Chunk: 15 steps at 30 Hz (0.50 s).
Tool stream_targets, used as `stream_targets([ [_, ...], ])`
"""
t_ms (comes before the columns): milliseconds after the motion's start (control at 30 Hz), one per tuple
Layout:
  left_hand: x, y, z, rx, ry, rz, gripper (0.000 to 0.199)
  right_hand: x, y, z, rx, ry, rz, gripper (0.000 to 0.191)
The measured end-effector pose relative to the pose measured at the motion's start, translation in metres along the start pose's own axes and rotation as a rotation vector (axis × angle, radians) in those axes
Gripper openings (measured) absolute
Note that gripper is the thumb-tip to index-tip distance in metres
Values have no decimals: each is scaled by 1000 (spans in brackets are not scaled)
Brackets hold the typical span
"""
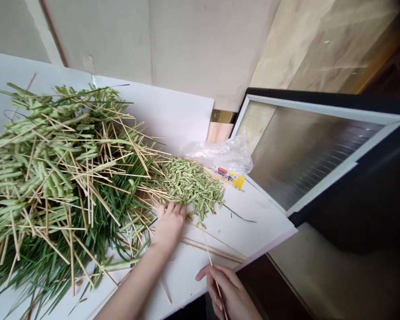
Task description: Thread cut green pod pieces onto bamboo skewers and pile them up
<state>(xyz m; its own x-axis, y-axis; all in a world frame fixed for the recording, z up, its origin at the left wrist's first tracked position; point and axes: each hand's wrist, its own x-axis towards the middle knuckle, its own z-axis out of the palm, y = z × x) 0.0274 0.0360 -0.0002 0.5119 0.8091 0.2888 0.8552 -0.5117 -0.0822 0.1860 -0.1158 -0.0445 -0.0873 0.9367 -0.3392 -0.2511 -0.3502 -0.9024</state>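
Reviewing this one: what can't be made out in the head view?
All in the head view:
What lies under the bare left hand: hidden by that hand.
Lower end of the thin, pale wooden stick in the bare right hand: cut off, bottom edge.
Large heap of green stalks and pale sticks: cut off, left edge.
Yellow printed packaging: lettering too small.

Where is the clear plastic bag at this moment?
In the head view, the plastic bag lies right of centre, behind the short green pieces, beside the glass panel.
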Motion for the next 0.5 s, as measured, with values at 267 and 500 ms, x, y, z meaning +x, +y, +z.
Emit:
stream_targets([
  [267,2,0,-5,-102,16,-14,18,-6,5,-9,-73,36,-104,48],
  [500,-31,-15,-37,-484,-42,-163,17,-26,9,-7,-325,8,-12,56],
])
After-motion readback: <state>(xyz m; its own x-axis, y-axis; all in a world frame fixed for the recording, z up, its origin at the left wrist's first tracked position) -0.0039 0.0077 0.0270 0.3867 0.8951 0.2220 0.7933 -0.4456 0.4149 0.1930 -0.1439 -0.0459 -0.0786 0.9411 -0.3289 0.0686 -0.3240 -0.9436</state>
